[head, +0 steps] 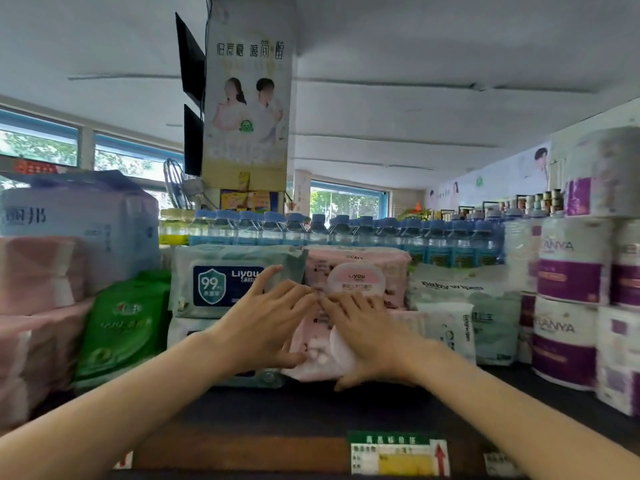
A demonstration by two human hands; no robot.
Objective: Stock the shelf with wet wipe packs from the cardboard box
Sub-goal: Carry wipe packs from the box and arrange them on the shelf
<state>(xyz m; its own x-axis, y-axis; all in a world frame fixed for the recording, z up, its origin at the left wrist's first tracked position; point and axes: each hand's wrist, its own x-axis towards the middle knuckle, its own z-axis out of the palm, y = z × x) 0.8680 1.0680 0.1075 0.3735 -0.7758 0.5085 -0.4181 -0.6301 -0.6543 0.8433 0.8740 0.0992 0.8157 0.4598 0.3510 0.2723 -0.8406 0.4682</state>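
The pink pack of wet wipes point(313, 344) stands at the front of a dark shelf point(311, 407), under a second pink pack point(356, 271). The left hand point(266, 320) lies flat on its left part and the right hand point(363, 334) on its right part. The fingers point(298, 289) of both are straight and a little apart, pressing on the pack rather than curled round it, with each thumb low near its bottom edge.

The main risk, as I judge it, is the stack: a hard push could tip the upper pink pack backward into the row of water bottles point(346, 233), or nudge the blue-labelled pack point(235, 278) sitting just to the left. The soft wrapper may also buckle and leave the pack leaning.

Around it, room is tight: toilet roll bundles point(571, 268) on the right, baby wipes point(460, 296) beside the pink ones, a green pack point(124, 327) and pink tissue bundles point(38, 271) on the left. The cardboard box is not in view.
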